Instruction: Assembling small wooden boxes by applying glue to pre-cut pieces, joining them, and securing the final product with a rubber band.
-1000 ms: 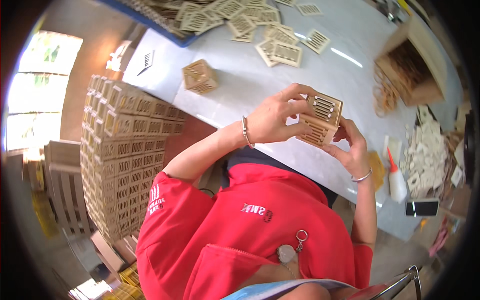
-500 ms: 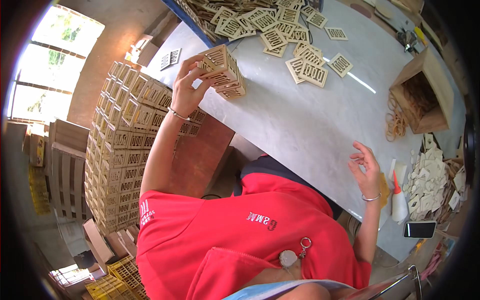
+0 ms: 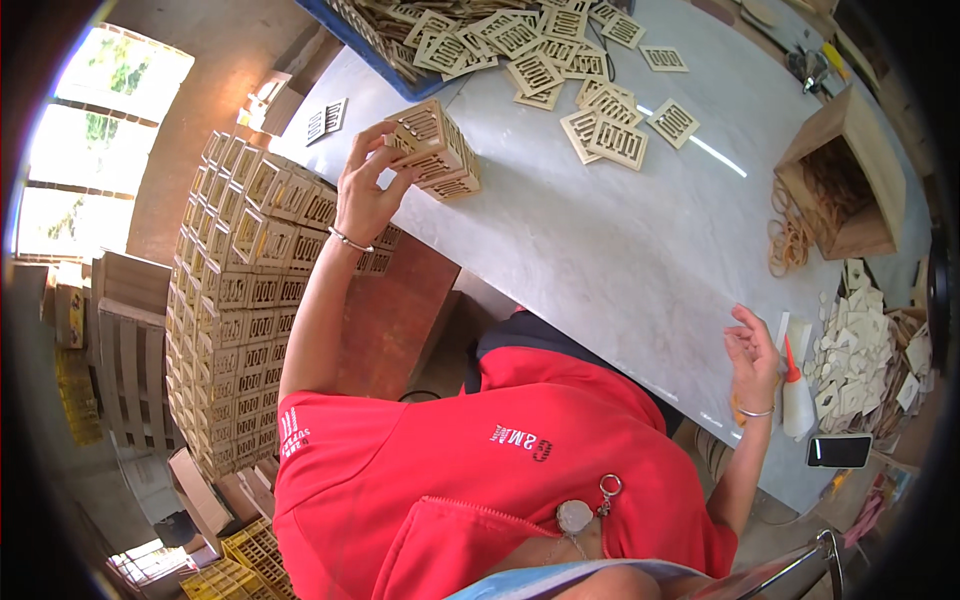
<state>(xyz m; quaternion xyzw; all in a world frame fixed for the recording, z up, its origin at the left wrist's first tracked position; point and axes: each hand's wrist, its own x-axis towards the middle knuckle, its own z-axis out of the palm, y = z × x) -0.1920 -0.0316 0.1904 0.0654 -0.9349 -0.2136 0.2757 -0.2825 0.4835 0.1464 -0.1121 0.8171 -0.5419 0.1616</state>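
My left hand (image 3: 368, 192) is at the table's left edge, its thumb and fingers closed on the near side of a small wooden box with slotted walls (image 3: 432, 150). That box stands on the tabletop. Over the right part of the table hovers my right hand (image 3: 752, 355), its fingers loosely bent and apart with nothing between them. Beside it stands a white glue bottle with a red nozzle (image 3: 797, 395).
Loose slotted wooden panels (image 3: 615, 135) lie at the table's far side, by a blue crate (image 3: 385, 62) full of more. Rubber bands (image 3: 788, 235) spill from a wooden box (image 3: 850, 180) at right, above white offcuts (image 3: 855, 340) and a phone (image 3: 839, 451). Stacked slotted boxes (image 3: 240, 300) rise at left.
My right hand has moved slightly right and toward me, nearer the glue bottle. My left hand keeps its hold on the slotted box; the whole view has shifted slightly.
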